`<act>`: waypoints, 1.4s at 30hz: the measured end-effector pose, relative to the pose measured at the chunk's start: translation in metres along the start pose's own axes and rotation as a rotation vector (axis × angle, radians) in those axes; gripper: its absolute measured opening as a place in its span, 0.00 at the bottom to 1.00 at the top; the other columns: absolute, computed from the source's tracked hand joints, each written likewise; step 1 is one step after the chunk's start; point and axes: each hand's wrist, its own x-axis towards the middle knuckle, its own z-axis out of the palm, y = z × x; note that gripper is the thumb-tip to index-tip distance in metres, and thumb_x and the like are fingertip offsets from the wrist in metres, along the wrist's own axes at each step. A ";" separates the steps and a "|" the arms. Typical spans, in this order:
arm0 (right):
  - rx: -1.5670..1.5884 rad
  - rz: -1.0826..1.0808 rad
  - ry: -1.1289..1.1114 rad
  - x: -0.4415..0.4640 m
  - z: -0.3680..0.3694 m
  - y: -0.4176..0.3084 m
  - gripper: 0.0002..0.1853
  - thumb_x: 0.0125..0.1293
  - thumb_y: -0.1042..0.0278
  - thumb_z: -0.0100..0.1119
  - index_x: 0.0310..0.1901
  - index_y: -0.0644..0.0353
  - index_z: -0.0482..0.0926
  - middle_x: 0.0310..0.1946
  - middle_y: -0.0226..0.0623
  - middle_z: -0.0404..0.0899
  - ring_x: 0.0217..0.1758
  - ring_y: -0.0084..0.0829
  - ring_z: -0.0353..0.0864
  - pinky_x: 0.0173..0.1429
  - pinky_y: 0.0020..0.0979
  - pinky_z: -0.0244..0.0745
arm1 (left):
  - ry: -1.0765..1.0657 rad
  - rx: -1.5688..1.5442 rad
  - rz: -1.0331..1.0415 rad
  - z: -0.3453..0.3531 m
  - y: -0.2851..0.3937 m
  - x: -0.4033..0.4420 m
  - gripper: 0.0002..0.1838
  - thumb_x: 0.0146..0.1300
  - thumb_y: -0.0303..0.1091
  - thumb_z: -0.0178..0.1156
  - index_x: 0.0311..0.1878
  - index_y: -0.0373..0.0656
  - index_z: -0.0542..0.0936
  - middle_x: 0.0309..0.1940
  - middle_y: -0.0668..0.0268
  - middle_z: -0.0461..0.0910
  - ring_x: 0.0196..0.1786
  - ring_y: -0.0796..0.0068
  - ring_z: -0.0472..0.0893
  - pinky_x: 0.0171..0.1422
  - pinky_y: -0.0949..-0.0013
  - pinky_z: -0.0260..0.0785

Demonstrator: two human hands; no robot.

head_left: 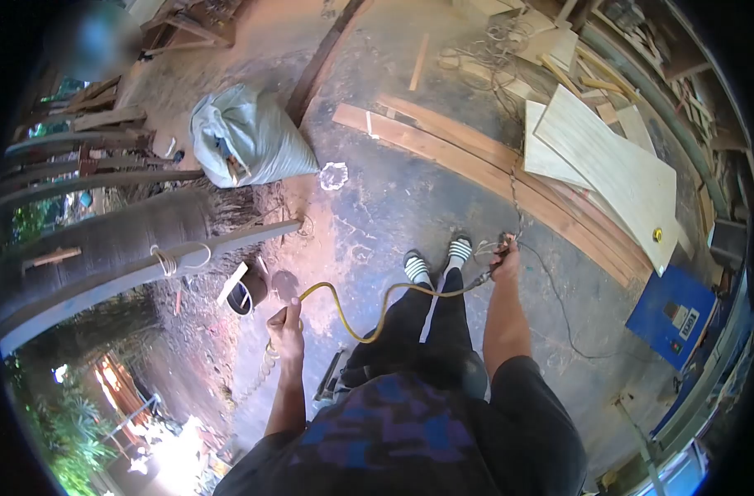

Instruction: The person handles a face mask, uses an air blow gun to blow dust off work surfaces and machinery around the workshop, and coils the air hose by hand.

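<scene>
A yellow cord or hose (341, 317) runs in a loose wave between my hands, in front of my legs. My left hand (287, 332) is closed round one part of it, and a pale coiled length (266, 364) hangs below that hand. At the right, my right hand (503, 255) is closed on a dark cord (551, 277); a dark fitting (479, 282) at the yellow one's end sits just beside the fingers. What exactly lies inside the right hand is too small to make out. The dark cord trails up past the planks and down to the right.
Long wooden planks (451, 149) lie on the floor ahead, with pale boards (608, 174) over their right end. A stuffed white sack (249, 136) stands at upper left. A dark bucket (246, 293) is near my left hand, and a blue box (673, 317) at right.
</scene>
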 end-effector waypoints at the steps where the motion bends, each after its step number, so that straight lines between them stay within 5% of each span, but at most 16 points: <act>1: -0.024 0.044 -0.024 0.009 0.000 0.014 0.24 0.76 0.42 0.38 0.33 0.54 0.72 0.20 0.34 0.73 0.16 0.24 0.64 0.19 0.29 0.60 | 0.022 -0.029 0.007 -0.002 -0.001 -0.004 0.31 0.67 0.43 0.63 0.13 0.45 0.59 0.12 0.77 0.55 0.20 0.85 0.52 0.24 0.70 0.41; 3: -0.071 0.143 -0.064 0.022 -0.004 0.050 0.25 0.76 0.41 0.36 0.34 0.53 0.73 0.21 0.33 0.74 0.17 0.24 0.64 0.19 0.28 0.59 | 0.077 -0.005 0.004 -0.012 -0.016 -0.012 0.30 0.68 0.43 0.62 0.13 0.46 0.59 0.13 0.78 0.55 0.20 0.86 0.52 0.25 0.70 0.40; 10: -0.313 0.136 0.321 -0.044 0.051 0.155 0.27 0.72 0.37 0.42 0.32 0.55 0.70 0.16 0.32 0.68 0.13 0.26 0.61 0.18 0.33 0.59 | 0.277 -0.115 0.035 -0.049 -0.054 -0.037 0.30 0.69 0.41 0.60 0.12 0.50 0.59 0.12 0.79 0.55 0.18 0.87 0.50 0.24 0.71 0.38; 15: -0.274 0.247 0.266 -0.052 0.076 0.207 0.26 0.72 0.37 0.42 0.28 0.53 0.68 0.16 0.32 0.68 0.13 0.28 0.62 0.20 0.34 0.59 | 0.393 -0.110 0.008 -0.073 -0.056 -0.051 0.30 0.69 0.42 0.61 0.13 0.52 0.58 0.12 0.80 0.54 0.18 0.88 0.51 0.24 0.72 0.38; 25: -0.023 0.423 -0.120 -0.047 0.116 0.213 0.27 0.73 0.37 0.39 0.27 0.52 0.68 0.18 0.34 0.72 0.13 0.27 0.62 0.20 0.31 0.59 | 0.494 -0.165 -0.077 -0.081 -0.067 -0.071 0.27 0.69 0.45 0.61 0.15 0.52 0.63 0.15 0.82 0.54 0.21 0.89 0.50 0.26 0.73 0.37; 31: -0.509 0.277 0.171 -0.052 0.112 0.203 0.29 0.71 0.36 0.44 0.26 0.55 0.70 0.15 0.33 0.72 0.11 0.26 0.62 0.15 0.31 0.55 | 0.489 -0.172 -0.111 -0.078 -0.067 -0.075 0.29 0.68 0.39 0.62 0.13 0.47 0.59 0.15 0.80 0.54 0.22 0.86 0.50 0.27 0.70 0.36; 35: -0.758 0.246 0.075 -0.055 0.108 0.221 0.27 0.70 0.36 0.49 0.26 0.54 0.71 0.16 0.33 0.74 0.11 0.25 0.61 0.15 0.32 0.55 | 0.495 -0.171 -0.085 -0.083 -0.072 -0.077 0.29 0.67 0.39 0.62 0.13 0.47 0.58 0.14 0.80 0.54 0.22 0.86 0.49 0.27 0.69 0.35; 42: -0.538 0.305 -0.036 -0.053 0.118 0.221 0.27 0.70 0.36 0.48 0.27 0.54 0.71 0.17 0.32 0.72 0.13 0.26 0.65 0.17 0.31 0.59 | 0.493 -0.124 -0.102 -0.086 -0.067 -0.082 0.29 0.69 0.44 0.60 0.13 0.51 0.60 0.14 0.80 0.55 0.19 0.87 0.51 0.25 0.72 0.38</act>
